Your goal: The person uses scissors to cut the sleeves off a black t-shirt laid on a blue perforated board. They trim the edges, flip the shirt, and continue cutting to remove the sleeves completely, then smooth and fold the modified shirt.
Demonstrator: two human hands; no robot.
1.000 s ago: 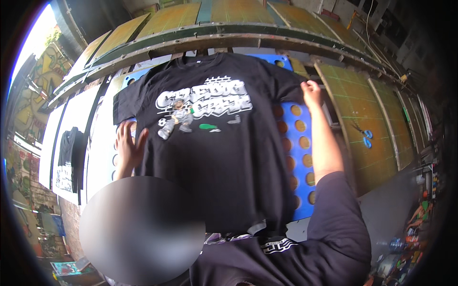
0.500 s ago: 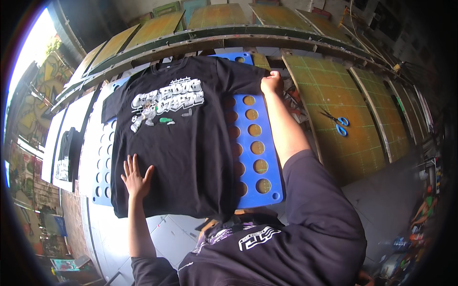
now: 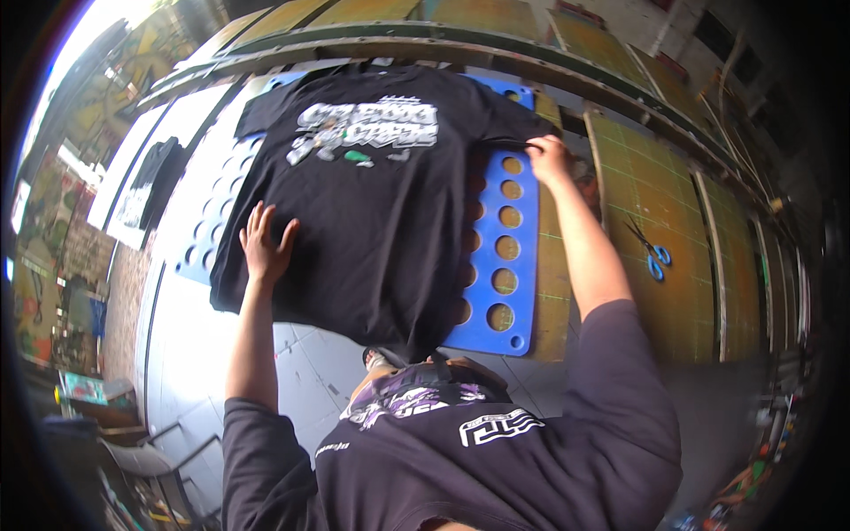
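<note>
A black T-shirt [image 3: 363, 230] with a white graffiti-style print lies spread on a blue folding board [image 3: 522, 265] full of round holes. Its hem hangs past the board's near edge. My left hand [image 3: 266, 243] rests flat on the lower left part of the shirt, fingers stretched. At the far right, my right hand [image 3: 551, 161] pinches the edge of the shirt's right sleeve, which is drawn out over the board's side.
Blue-handled scissors [image 3: 655, 257] lie on a yellowish board [image 3: 646, 186] at the right. A folded black garment [image 3: 155, 186] sits on a white board at the left. A long rail [image 3: 390, 49] runs behind, with more boards beyond it. A chair [image 3: 168, 469] stands lower left.
The view has shifted, so the shirt and board appear higher and further right. My left hand still lies flat on the shirt, and my right hand keeps its hold on the sleeve.
</note>
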